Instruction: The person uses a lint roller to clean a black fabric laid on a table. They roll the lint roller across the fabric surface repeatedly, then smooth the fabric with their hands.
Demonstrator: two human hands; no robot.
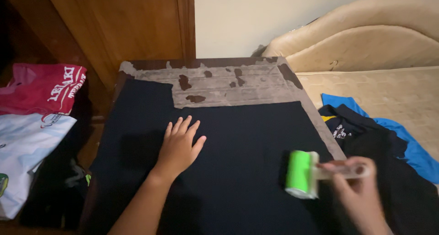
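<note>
Right hand (pixel 361 189) wraps its fingers round a light, stiff roller (pixel 302 174)'s handle; left hand (pixel 179 148), fingers spread, pins soft cloth (pixel 247 157) beneath them.

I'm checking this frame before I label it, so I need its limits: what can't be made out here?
Head view only:
- Right hand: motion-blurred, so its grip on the green lint roller is unclear.
- Dark garment: its near end is cut off by the bottom edge.
- Worn table: mostly covered by the garment.
- Left hand: hides the cloth beneath it.
</note>
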